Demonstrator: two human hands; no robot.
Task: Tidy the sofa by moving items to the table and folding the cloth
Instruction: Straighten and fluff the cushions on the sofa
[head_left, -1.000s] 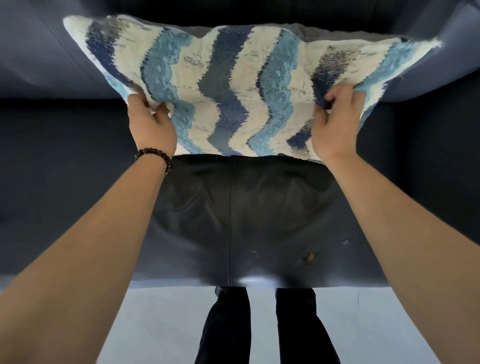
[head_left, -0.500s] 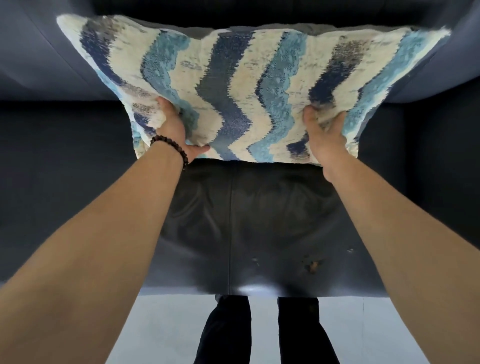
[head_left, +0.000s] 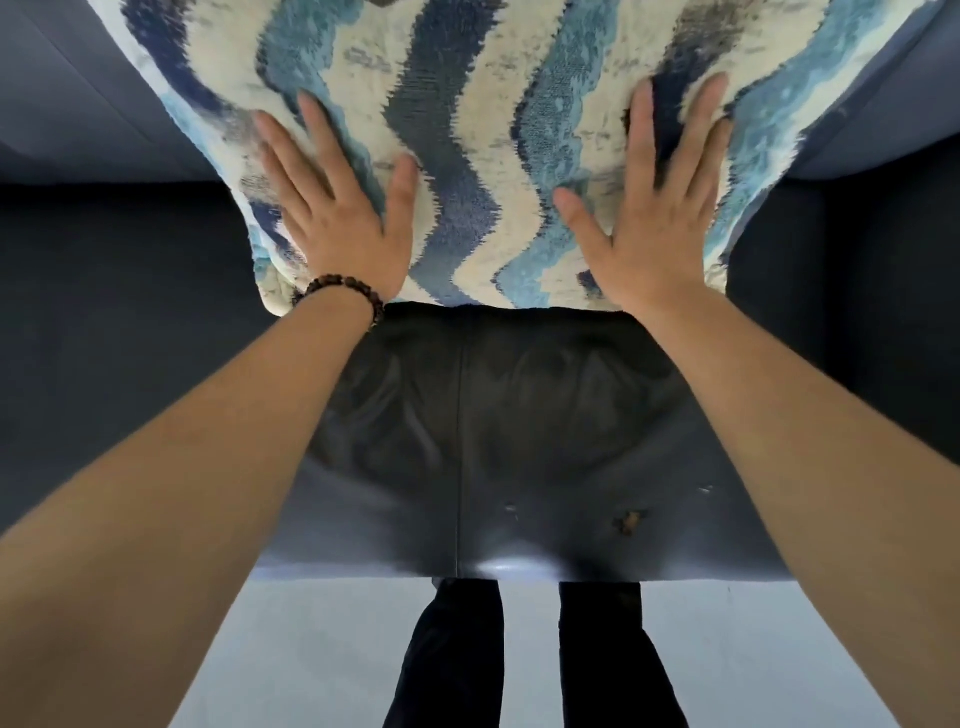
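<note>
One sofa (head_left: 519, 441), dark, glossy seat. One cushion (head_left: 467, 130), wavy-striped, leaning on sofa back above seat; probably light, soft, yielding, rough-woven; best taken by side edges. Two hands, left hand (head_left: 343, 228) and right hand (head_left: 654, 234): flat, fingers spread, pressing cushion face, gripping nothing.

No text, label, brand or number readable anywhere in my view. Cushion (head_left: 467, 130): woven wavy stripes only, no lettering I can make out. Sofa seat (head_left: 519, 415): scuff marks (head_left: 628, 521) near front edge, not writing.
</note>
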